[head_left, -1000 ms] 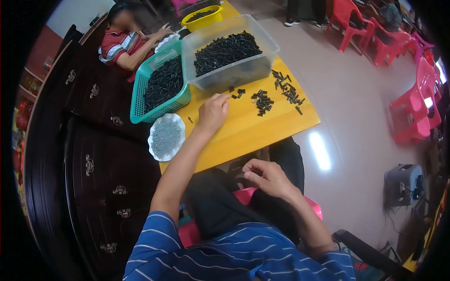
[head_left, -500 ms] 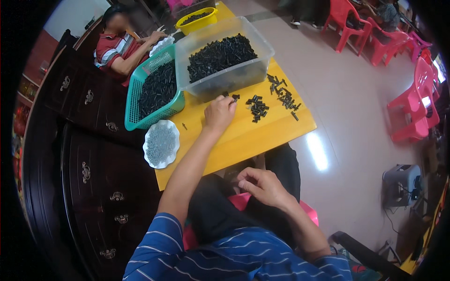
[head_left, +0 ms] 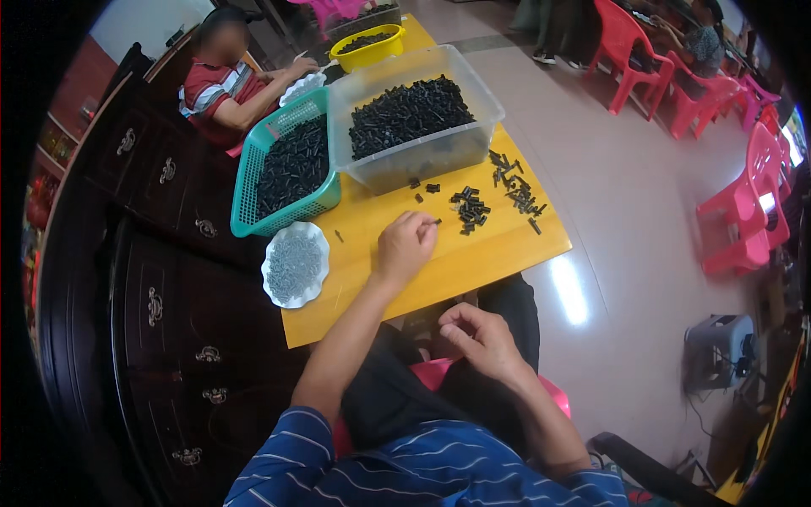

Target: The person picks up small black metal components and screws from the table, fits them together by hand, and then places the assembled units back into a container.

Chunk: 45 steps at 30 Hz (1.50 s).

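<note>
My left hand [head_left: 407,250] is over the table, with its fingers pinched on a small black tubular piece [head_left: 437,221]. A few similar loose black pieces [head_left: 432,188] lie just beyond it, by the front of a clear plastic tub [head_left: 418,165]. To its right is a small pile of black pieces [head_left: 470,209], and a looser pile of longer black pieces [head_left: 524,199] lies near the table's right edge. My right hand [head_left: 483,340] hovers above my lap, below the table edge. Its fingers are curled together, and whatever they may hold is hidden.
Black pieces fill the clear tub and a green basket [head_left: 239,198]. A white scalloped dish [head_left: 320,289] of small silvery pins stands on the yellow table [head_left: 355,296]. Behind is a yellow bowl [head_left: 365,57]; at the far left sits a co-worker [head_left: 224,89]. Dark drawers [head_left: 186,262] flank the table.
My left hand has drawn back from the tub's front toward me, with the black piece in its fingers. Loose pieces there now show. My right hand stays curled over my lap.
</note>
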Motion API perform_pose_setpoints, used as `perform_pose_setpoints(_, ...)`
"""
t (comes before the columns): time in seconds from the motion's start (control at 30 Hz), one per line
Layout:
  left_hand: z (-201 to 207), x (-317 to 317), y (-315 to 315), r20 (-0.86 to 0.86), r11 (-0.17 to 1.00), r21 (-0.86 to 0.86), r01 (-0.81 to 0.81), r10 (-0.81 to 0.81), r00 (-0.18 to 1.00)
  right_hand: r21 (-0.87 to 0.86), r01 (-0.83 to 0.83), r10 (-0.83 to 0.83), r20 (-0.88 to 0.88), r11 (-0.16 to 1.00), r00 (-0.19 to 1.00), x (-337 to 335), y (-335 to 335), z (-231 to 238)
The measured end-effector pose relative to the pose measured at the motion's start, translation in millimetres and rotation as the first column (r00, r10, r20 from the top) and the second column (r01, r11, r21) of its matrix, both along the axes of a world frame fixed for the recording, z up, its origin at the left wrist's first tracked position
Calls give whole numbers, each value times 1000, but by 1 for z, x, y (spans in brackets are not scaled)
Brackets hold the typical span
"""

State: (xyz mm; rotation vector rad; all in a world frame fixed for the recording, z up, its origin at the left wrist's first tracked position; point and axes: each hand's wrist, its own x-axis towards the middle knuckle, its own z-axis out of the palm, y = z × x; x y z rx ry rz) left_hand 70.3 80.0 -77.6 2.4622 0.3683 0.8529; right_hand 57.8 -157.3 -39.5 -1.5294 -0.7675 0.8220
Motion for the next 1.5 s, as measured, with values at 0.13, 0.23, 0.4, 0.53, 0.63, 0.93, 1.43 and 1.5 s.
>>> perform_pose_setpoints(0.13,12,-31,-34,-73,965,-227,131,-151,986,36,185,-185,7,982,983,6,-1,-22)
perform_pose_setpoints(0.23,18,-56,-54,-51,895,-380,233,-271,961,110,317,-326,77,942,942,3,-1,-23)
perform_pose_setpoints(0.4,16,-94,-65,-46,756,-612,232,-327,944,164,322,-326,-7,932,945,-10,7,-21)
perform_pose_setpoints(0.53,15,-76,-79,35,668,-690,276,-351,936,226,379,-345,-177,897,922,0,-2,-31)
perform_pose_setpoints(0.63,19,-71,-83,60,625,-725,290,-362,930,275,423,-376,-210,863,903,7,-3,-19)
perform_pose_setpoints(0.93,23,-28,-30,-69,855,-475,208,-272,960,307,384,-256,-385,871,887,8,2,-16)
perform_pose_setpoints(1.43,-8,53,8,-103,987,20,159,-157,982,260,308,-150,-490,915,859,10,-3,-9)
perform_pose_setpoints(1.5,-7,53,7,-120,988,48,148,-142,983,280,300,-130,-498,912,858,9,-3,-10)
